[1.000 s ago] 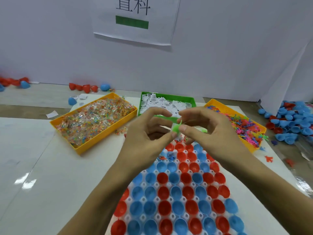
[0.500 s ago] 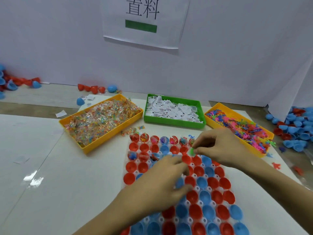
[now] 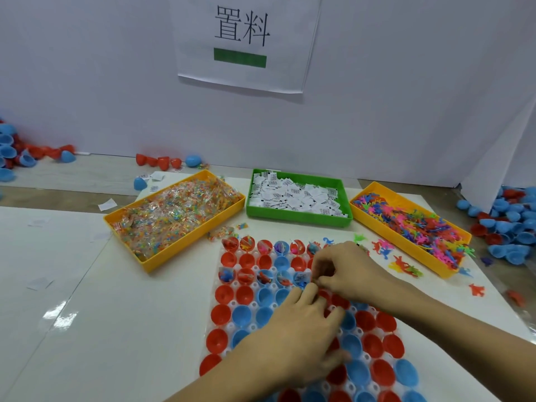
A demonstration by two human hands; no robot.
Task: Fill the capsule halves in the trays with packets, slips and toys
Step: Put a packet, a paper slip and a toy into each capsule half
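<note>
Working over the third row of the capsule tray, both hands met above one cup at that row's right end. The right hand had its fingers pinched together at the cup's mouth; what they pinched was too small and too hidden to name, though a toy seemed likely. The left hand lay beside it, fingers loosely curled over the neighbouring cups, and whether it held anything could not be told.

The filling looked barely begun: the first and third rows carried contents, while the second row and the many red and blue capsule halves nearer the person appeared bare. The next move would likely call for letting the piece drop fully into its cup, then reaching for more stock.

At the back of the bench stood the yellow bin of packets, the green bin of slips and the yellow bin of toys. Loose toys lay scattered between the toy bin and the tray, and spare capsule shells were heaped at far right. The left forearm covered several near cups, which would hinder filling those.
</note>
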